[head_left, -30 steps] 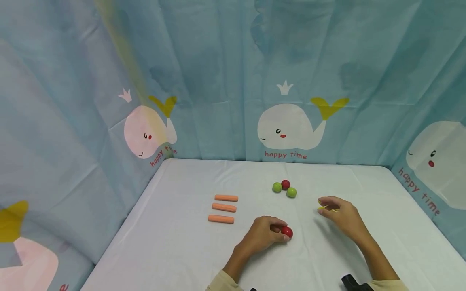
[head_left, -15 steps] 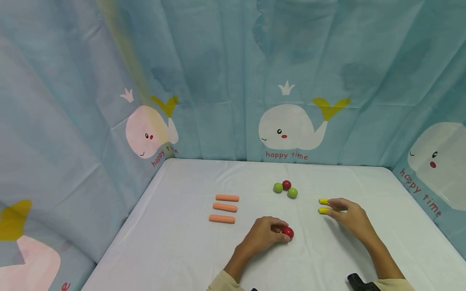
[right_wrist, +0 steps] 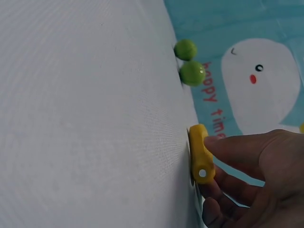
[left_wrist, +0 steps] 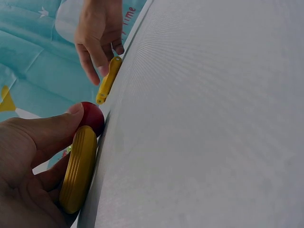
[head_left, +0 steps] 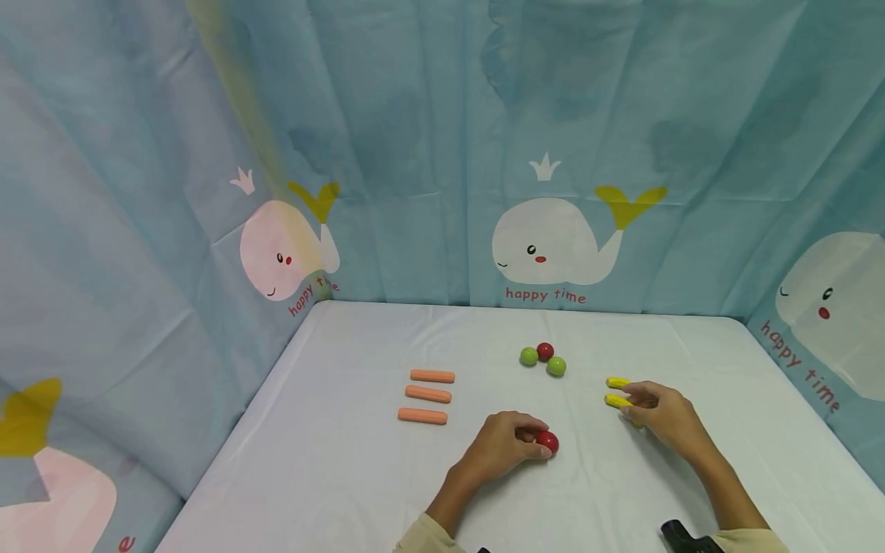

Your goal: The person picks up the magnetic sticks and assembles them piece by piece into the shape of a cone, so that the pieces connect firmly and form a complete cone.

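One red ball (head_left: 548, 442) is pinched between thumb and fingertips of the left hand (head_left: 499, 445), down at the white counter (head_left: 318, 468); a ribbed yellow piece (left_wrist: 80, 171) is just beside those fingers, but whether they hold it too I cannot tell; the right hand (head_left: 667, 417), thumb and fingers parted, is at the ends of two yellow sticks (head_left: 615, 401); three orange sticks (head_left: 428, 394) lie off to the left, and two green balls (head_left: 556, 366) and another red ball (head_left: 545, 352) sit together farther back
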Demonstrator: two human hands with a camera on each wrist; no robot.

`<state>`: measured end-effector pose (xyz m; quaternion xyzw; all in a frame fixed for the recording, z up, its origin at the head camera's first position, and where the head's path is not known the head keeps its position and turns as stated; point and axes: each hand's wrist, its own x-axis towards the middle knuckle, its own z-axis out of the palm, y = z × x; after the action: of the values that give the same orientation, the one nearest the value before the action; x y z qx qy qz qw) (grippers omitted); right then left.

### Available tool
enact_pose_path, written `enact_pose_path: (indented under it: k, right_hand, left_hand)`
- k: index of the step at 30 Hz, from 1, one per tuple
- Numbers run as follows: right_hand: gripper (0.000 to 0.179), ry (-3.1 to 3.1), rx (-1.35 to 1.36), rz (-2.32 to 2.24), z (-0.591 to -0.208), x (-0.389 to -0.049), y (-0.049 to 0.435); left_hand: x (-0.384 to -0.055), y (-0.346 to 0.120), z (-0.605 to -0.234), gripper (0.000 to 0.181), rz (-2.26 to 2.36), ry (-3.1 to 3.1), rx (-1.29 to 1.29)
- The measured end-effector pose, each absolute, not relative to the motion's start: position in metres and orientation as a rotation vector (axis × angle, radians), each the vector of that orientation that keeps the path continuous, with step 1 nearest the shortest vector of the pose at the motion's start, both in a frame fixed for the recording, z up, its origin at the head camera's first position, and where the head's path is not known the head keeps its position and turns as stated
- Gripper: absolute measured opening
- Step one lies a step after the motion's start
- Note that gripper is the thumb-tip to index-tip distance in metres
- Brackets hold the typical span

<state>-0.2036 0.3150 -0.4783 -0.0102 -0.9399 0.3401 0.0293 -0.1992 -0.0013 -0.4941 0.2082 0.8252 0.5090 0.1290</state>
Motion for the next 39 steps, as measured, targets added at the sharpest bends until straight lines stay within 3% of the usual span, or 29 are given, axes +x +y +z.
enact_pose_path:
  k: [23,39]
  right_hand:
    - [0.039,-2.948,-0.155,1.069,-0.471,-0.201,0.292]
    - [0.045,-2.847,-0.209,1.379,-0.476,-0.197,0.26]
  left_hand:
    - [-0.199,0.0,-0.495,0.033,1.471,2.413,0.59]
    - [-0.199,0.002,-0.494,0.033,1.455,2.442,0.598]
